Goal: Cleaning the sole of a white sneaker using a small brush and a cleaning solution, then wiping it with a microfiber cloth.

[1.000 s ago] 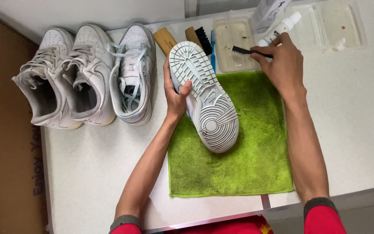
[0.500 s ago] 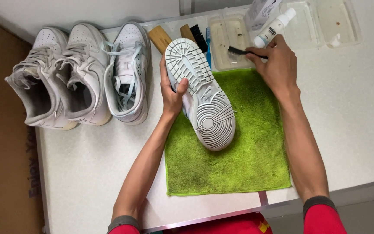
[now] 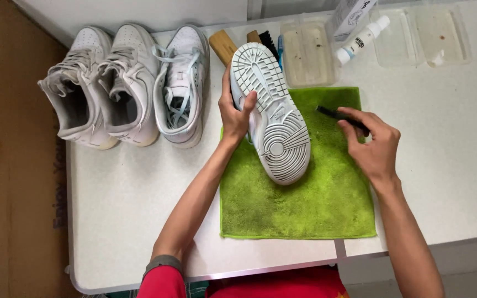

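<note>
The left hand (image 3: pixel 237 113) holds a white shoe (image 3: pixel 271 113) sole up over the green cloth (image 3: pixel 327 204). The right hand (image 3: pixel 376 143) grips a thin black brush (image 3: pixel 332 114). A white box (image 3: pixel 351 14) and a white bottle (image 3: pixel 361 40) sit at the back of the counter (image 3: pixel 128 209).

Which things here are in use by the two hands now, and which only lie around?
In use:
- left hand holding the sole-up shoe
- right hand holding a thin black tool
- green cloth underneath

Lying about:
- three white shoes
- white bottle
- clear trays
- brushes
</note>
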